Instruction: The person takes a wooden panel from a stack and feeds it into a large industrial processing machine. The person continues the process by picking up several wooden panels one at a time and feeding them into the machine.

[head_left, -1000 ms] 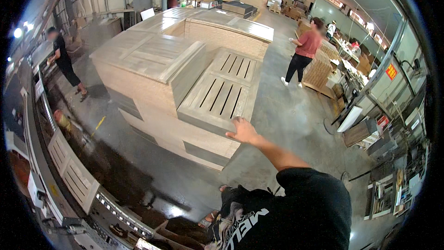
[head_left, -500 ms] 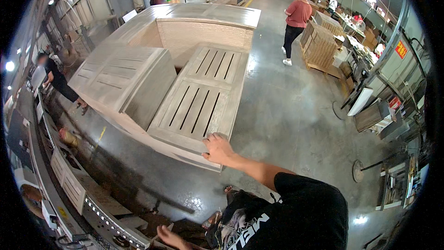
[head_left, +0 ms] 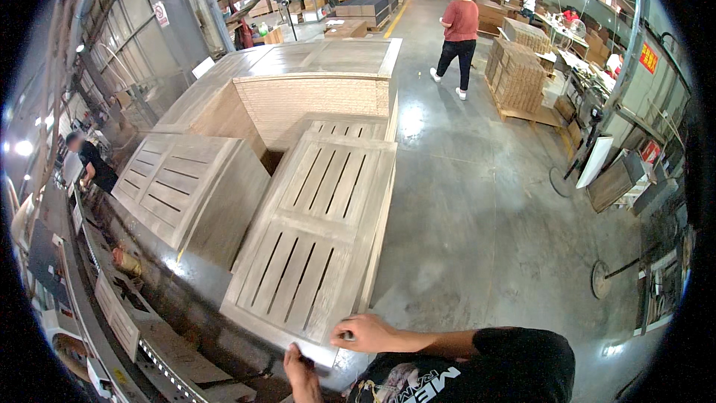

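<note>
A long pale wooden panel (head_left: 310,233) with dark slots in two groups lies on top of a stack of like panels. Its near end juts out toward me, and part of another slotted panel (head_left: 339,130) shows beyond its far end. My left hand (head_left: 301,375) is closed at the near edge, thumb uppermost; its other fingers are mostly hidden below. At the near right corner, my right hand (head_left: 367,333) is curled round the panel's edge.
Left of the panel stands another stack of slotted panels (head_left: 175,179). A conveyor line (head_left: 160,358) runs along the lower left, with a person (head_left: 95,163) beside it. Another person in a red top (head_left: 460,22) walks on the right, near a pallet of cartons (head_left: 514,75).
The top slotted panel has slid toward me, uncovering part of the one beneath. My left hand has come up to its near edge. The view has shifted, and the person in red has moved.
</note>
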The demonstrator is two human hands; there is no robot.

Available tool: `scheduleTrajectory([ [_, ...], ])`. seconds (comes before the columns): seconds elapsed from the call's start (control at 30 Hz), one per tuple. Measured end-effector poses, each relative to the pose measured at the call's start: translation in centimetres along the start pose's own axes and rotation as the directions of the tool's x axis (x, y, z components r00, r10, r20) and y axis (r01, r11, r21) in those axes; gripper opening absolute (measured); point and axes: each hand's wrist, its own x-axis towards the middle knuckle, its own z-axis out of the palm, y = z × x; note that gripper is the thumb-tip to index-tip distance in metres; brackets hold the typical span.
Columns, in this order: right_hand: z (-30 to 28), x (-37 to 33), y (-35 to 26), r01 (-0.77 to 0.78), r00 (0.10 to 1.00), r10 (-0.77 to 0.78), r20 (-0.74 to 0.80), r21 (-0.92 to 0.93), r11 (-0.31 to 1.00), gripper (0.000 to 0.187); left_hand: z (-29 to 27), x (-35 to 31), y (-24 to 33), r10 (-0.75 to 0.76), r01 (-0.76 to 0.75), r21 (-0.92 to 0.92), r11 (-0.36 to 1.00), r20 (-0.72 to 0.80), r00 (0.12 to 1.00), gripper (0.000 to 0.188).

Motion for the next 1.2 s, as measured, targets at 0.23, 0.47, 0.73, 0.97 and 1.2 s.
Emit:
scheduleTrajectory([
  [0.23,0.4,-4.8,13.7,-0.365,0.916,0.400,0.038,0.496,0.788,0.068,-9.5,-5.5,4.0,-0.099,0.136,0.027,0.990,-0.552,0.828,0.045],
  [0.47,2.0,-3.4,11.0,-0.460,0.766,0.461,0.449,0.883,-0.095,0.082,-13.2,-12.1,6.5,-0.191,0.238,0.003,0.971,-0.585,0.788,0.047],
  [0.73,6.1,-2.8,5.1,-0.401,0.735,0.460,0.498,0.867,-0.298,0.068,-16.1,-14.0,4.7,0.113,0.115,0.246,0.962,-0.747,0.655,0.050],
  [0.97,10.2,-4.2,0.1,-0.522,0.650,0.528,0.547,0.826,-0.214,0.071,-23.8,-19.7,2.9,0.312,0.179,0.400,0.899,-0.871,0.379,0.058],
  [1.2,16.5,-3.5,-4.0,-0.677,0.601,0.505,0.619,0.730,-0.090,0.075,-32.9,-27.5,-3.1,0.229,0.213,0.264,0.941,-0.958,0.175,0.063],
])
